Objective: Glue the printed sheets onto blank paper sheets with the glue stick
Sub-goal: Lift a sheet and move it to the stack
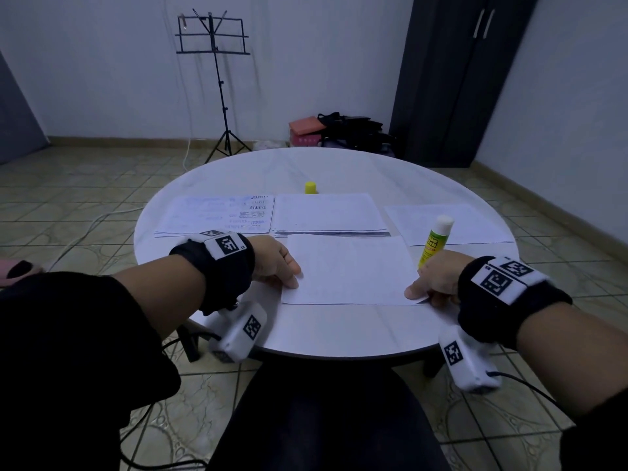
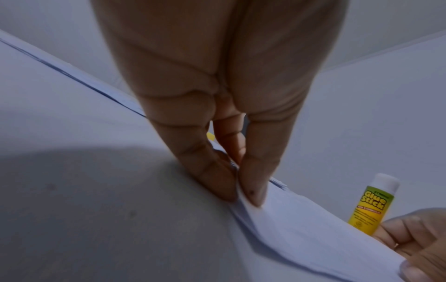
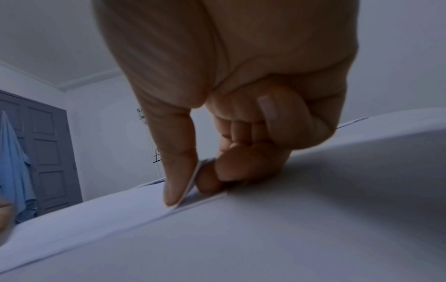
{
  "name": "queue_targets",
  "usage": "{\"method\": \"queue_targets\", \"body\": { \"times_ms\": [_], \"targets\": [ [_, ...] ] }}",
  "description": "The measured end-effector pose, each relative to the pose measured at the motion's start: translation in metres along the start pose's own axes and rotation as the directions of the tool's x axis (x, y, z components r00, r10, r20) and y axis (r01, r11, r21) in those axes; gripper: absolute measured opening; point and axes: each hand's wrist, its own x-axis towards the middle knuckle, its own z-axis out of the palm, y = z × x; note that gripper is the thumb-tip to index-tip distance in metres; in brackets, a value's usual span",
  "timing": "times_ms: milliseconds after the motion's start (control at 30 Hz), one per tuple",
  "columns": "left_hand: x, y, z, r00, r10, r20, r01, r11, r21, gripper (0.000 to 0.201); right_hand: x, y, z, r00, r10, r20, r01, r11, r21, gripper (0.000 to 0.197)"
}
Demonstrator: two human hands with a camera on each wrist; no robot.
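Observation:
A white sheet (image 1: 350, 270) lies in front of me on the round table (image 1: 238, 171). My left hand (image 1: 294, 278) pinches its near left corner between thumb and finger (image 2: 253, 190), and the sheet's edge (image 2: 301, 229) curls up there. My right hand (image 1: 419, 294) pinches the near right corner; the thumb (image 3: 176, 183) presses the raised sheet (image 3: 96, 215) against a bent finger. The green-yellow glue stick (image 1: 435, 241), white tip up and uncapped, rises tilted from behind the right hand's fingers. Its base is hidden (image 2: 371, 202). The yellow cap (image 1: 311, 187) stands farther back.
A stack of printed sheets (image 1: 217, 215) lies at the back left, a second stack (image 1: 326, 212) in the middle and a single sheet (image 1: 475, 226) at the right. Beyond the table stand a music stand (image 1: 217, 79), bags (image 1: 346, 127) and a dark wardrobe (image 1: 458, 79).

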Motion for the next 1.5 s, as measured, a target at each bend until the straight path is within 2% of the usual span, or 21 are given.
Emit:
{"method": "queue_targets", "body": {
  "times_ms": [700,1333,1500],
  "targets": [
    [0.0025,-0.0032,0.0016,0.998,0.026,-0.063,-0.022,0.998,0.059,0.024,-0.0052,-0.0005,0.0004,1.0,-0.018,-0.01,0.018,1.0,-0.014,0.035],
    [-0.0004,-0.0021,0.0019,0.997,0.036,-0.067,-0.029,0.994,0.104,0.028,-0.0078,-0.0021,-0.0005,1.0,-0.018,0.003,0.018,0.999,-0.037,0.03],
    [-0.0011,-0.0007,0.0023,0.997,0.03,-0.066,-0.023,0.994,0.105,0.028,-0.0079,-0.0016,-0.001,1.0,-0.023,0.005,0.023,0.999,-0.026,0.034]
  ]
}}
